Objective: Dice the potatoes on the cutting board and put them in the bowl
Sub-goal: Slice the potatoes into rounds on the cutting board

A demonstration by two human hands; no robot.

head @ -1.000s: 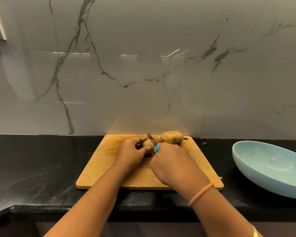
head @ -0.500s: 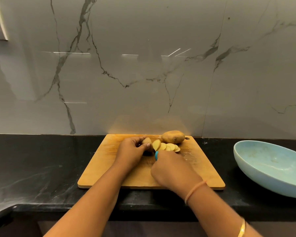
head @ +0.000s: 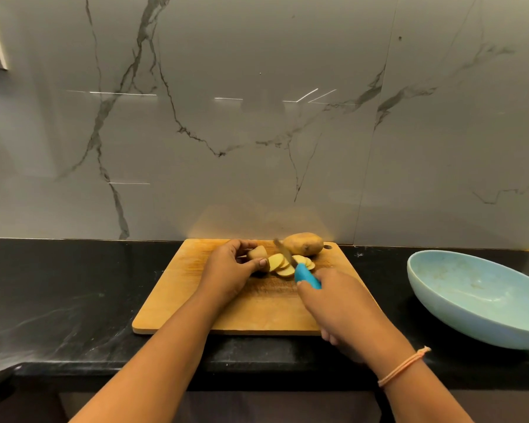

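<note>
Change since half a second ago: right hand has shifted rightward, exposing more of the knife and its blue handle; the blade now shows above the slices. One second ago the slices were hidden behind this hand.

Right hand: fingers wrapped around the blue handle, blade angled up and left, crossing the fanned potato slices. Whether the edge touches the board cannot be told.

Left hand: thumb and fingers curled around the uncut potato end, holding it on the cutting board, just left of the slices.

Whole potato: unpeeled, lying at the far edge of the board, just behind the slices and right of the blade tip.

Bowl: pale blue, on the black counter, right of the board and apart from it. No potato visible in it.

Right wrist carries a thin orange band.
</note>
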